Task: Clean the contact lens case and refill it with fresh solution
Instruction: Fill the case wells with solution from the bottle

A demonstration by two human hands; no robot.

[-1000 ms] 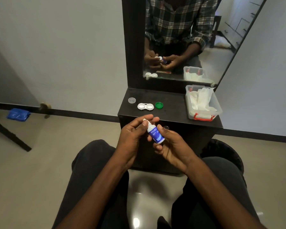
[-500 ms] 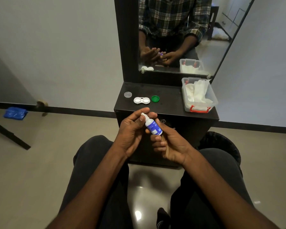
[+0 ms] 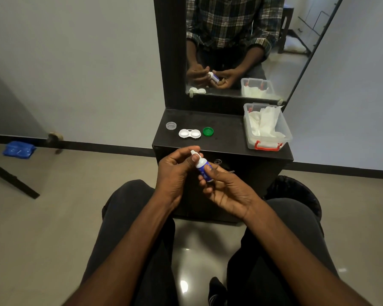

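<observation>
The right hand (image 3: pixel 226 191) is gripping the solution bottle (image 3: pixel 202 167) by its body; the left hand (image 3: pixel 175 173) is pinching its white cap. The bottle looks light, smooth and squeezable: hold mid-body. The open lens case (image 3: pixel 189 133) is lying near the dresser top's (image 3: pixel 226 133) front-left edge.

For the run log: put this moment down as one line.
right hand holds solution bottle | left hand pinches its cap | lens case open on cabinet
</observation>
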